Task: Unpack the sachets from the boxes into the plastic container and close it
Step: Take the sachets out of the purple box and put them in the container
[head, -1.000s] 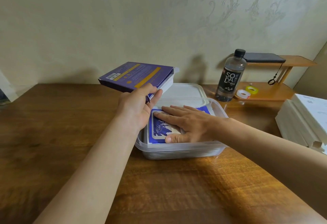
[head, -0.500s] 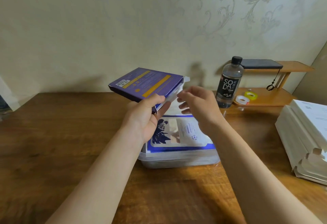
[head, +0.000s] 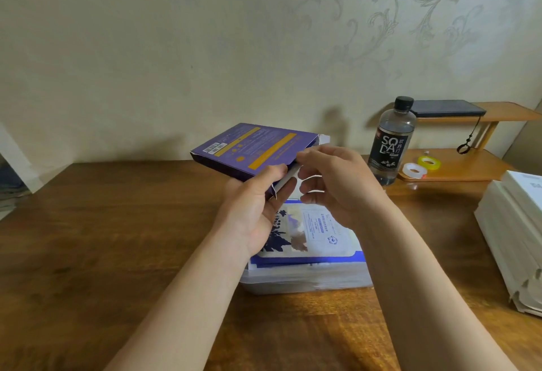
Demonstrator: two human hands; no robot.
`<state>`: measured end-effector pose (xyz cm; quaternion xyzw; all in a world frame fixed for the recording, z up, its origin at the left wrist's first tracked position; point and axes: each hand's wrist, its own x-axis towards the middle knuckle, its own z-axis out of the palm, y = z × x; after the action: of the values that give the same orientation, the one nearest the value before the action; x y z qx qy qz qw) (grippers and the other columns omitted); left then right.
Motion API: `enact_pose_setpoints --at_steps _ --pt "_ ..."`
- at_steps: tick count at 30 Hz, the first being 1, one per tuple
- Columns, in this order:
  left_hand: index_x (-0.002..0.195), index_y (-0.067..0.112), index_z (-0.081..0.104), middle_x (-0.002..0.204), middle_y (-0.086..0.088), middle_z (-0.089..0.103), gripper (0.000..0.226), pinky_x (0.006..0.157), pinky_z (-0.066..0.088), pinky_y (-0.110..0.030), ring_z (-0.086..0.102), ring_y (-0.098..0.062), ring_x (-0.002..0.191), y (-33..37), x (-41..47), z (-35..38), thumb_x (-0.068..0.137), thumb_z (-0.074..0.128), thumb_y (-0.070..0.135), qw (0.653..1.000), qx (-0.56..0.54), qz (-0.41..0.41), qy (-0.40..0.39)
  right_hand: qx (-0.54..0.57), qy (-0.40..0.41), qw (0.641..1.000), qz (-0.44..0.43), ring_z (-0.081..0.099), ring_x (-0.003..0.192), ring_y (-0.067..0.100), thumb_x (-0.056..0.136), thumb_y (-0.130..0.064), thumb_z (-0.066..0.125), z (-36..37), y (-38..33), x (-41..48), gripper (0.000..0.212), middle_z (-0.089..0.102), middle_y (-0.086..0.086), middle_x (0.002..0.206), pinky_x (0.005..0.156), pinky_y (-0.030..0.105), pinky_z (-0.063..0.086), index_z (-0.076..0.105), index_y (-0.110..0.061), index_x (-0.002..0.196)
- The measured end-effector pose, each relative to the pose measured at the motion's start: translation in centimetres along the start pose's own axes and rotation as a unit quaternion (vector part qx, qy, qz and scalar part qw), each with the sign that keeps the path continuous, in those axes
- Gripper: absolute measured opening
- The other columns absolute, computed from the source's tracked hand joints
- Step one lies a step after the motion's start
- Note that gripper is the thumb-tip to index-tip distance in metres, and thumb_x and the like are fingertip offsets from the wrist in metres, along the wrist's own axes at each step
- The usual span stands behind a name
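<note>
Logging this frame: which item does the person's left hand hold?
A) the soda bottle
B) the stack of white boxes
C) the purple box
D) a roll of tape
C: the left hand grips the purple box near its open end, above the plastic container; the soda bottle stands apart, untouched.
</note>
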<state>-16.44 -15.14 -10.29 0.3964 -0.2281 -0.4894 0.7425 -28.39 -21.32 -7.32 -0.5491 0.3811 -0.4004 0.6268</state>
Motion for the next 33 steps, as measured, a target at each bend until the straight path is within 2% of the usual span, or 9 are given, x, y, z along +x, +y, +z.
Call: enact_pose_setpoints --at_steps 6,9,12,15,19,24,27,31,33 --pt "0.104 0.007 0.072 0.105 -0.015 0.076 0.02 0.085 0.06 -0.036 0.072 -0.028 0.094 0.0 -0.1 0.1 0.088 0.067 -0.003 1.0 0.024 0.015 -0.004 0.005 -0.024 0.999 0.031 0.049 0.043 0.02 0.097 -0.014 0.058 0.6 -0.4 -0.5 0.015 0.06 0.009 0.056 0.045 0.027 0.044 0.065 -0.001 0.092" --pt "0.105 0.007 0.072 0.099 -0.012 0.076 0.021 0.081 0.06 -0.034 0.072 -0.021 0.084 -0.2 -0.2 0.0 0.089 0.066 -0.005 0.999 0.046 0.021 -0.008 0.004 -0.022 0.999 0.038 0.044 0.04 0.018 0.098 -0.011 0.057 0.9 -0.2 -0.5 0.016 0.059 0.009 0.054 0.043 0.025 0.042 0.064 0.0 0.088" --pt "0.108 0.004 0.072 0.107 -0.017 0.076 0.023 0.082 0.061 -0.036 0.073 -0.027 0.092 -0.3 -0.3 0.1 0.088 0.067 -0.006 0.999 0.042 0.007 -0.008 0.062 0.016 0.996 0.064 0.031 0.037 0.013 0.093 -0.003 0.059 1.1 0.3 0.1 0.014 0.044 0.001 0.044 0.04 0.022 0.032 0.059 -0.004 0.079" --pt "0.105 0.005 0.072 0.101 -0.014 0.076 0.024 0.069 0.062 -0.029 0.074 -0.025 0.085 -0.2 -0.3 0.2 0.087 0.066 -0.009 1.0 0.025 -0.011 0.013 0.094 0.037 0.992 0.081 0.026 0.038 0.012 0.088 -0.001 0.063 1.3 0.8 0.4 0.005 0.039 0.0 0.043 0.04 0.021 0.026 0.06 -0.003 0.085" --pt "0.108 0.001 0.07 0.095 -0.015 0.075 0.027 0.063 0.063 -0.03 0.074 -0.023 0.071 0.5 0.0 0.1 0.086 0.065 -0.013 0.998 -0.004 -0.037 0.05 0.073 0.018 0.993 0.094 0.025 0.039 0.011 0.088 -0.008 0.07 1.5 1.2 0.6 0.012 0.04 -0.002 0.044 0.04 0.021 0.022 0.06 -0.007 0.081" --pt "0.098 0.006 0.07 0.09 -0.011 0.077 0.023 0.065 0.063 -0.031 0.074 -0.023 0.078 0.7 0.1 -0.2 0.083 0.069 -0.011 0.997 0.0 -0.034 0.068 0.067 0.013 0.992 0.11 0.024 0.04 0.011 0.088 -0.019 0.074 1.2 1.2 0.7 0.023 0.037 -0.003 0.046 0.04 0.021 0.021 0.054 -0.015 0.076" --pt "0.101 0.001 0.069 0.098 -0.019 0.076 0.023 0.061 0.062 -0.03 0.075 -0.027 0.079 1.0 0.6 -0.4 0.083 0.069 -0.013 0.994 -0.03 -0.05 0.087 0.045 0.023 0.993 0.105 0.025 0.038 0.012 0.089 -0.018 0.072 0.8 0.7 0.6 0.023 0.037 -0.003 0.045 0.04 0.021 0.021 0.053 -0.014 0.076" --pt "0.1 -0.004 0.066 0.095 -0.021 0.073 0.02 0.054 0.06 -0.029 0.075 -0.025 0.066 2.0 1.3 -1.3 0.083 0.067 -0.015 0.99 -0.063 -0.05 0.116 -0.015 0.04 0.997 0.069 0.026 0.037 0.016 0.086 -0.012 0.068 -0.5 -0.6 0.0 0.022 0.035 0.001 0.042 0.042 0.022 0.022 0.055 -0.011 0.068" --pt "0.099 -0.003 0.065 0.095 -0.02 0.072 0.019 0.052 0.059 -0.027 0.074 -0.022 0.063 2.5 1.5 -1.8 0.084 0.067 -0.014 0.988 -0.061 -0.038 0.135 -0.085 0.047 0.995 0.033 0.033 0.038 0.018 0.087 -0.013 0.066 -1.2 -1.3 -0.3 0.024 0.043 0.005 0.042 0.044 0.025 0.027 0.057 -0.007 0.065"
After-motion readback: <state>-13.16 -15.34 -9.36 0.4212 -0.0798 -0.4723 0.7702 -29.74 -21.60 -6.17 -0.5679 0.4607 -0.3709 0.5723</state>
